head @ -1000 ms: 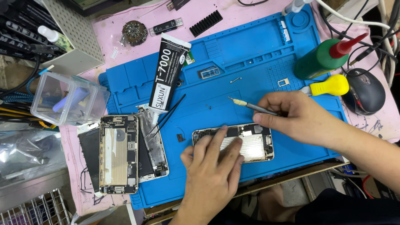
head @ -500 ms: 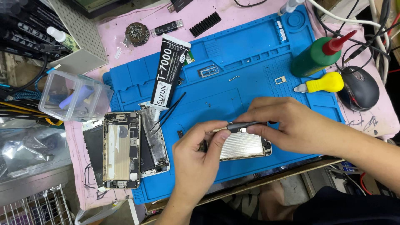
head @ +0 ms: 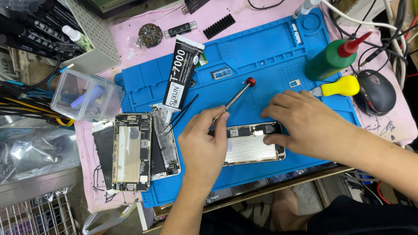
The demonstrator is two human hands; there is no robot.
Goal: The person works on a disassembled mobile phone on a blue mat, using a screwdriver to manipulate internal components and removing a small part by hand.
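Observation:
An opened phone body (head: 249, 148) with a silver plate inside lies on the blue work mat (head: 261, 56) near its front edge. My left hand (head: 202, 146) pinches the lower end of a thin screwdriver (head: 237, 96) with a red cap, its tip at the phone's top left corner. My right hand (head: 307, 126) covers the phone's right end, with the thumb pressed on the dark upper part and the fingers spread above it.
A black glue tube (head: 180, 72) and black tweezers (head: 179, 115) lie left of my hands. A second stripped phone (head: 130, 152) sits at the mat's left. A clear plastic box (head: 87, 95), green bottle (head: 328, 63), yellow-handled tool (head: 342, 86) and mouse (head: 376, 92) surround the mat.
My right hand held a thin metal tool a second ago; now it rests on the phone's right end. My left hand has come off the phone's top and holds the red-capped screwdriver.

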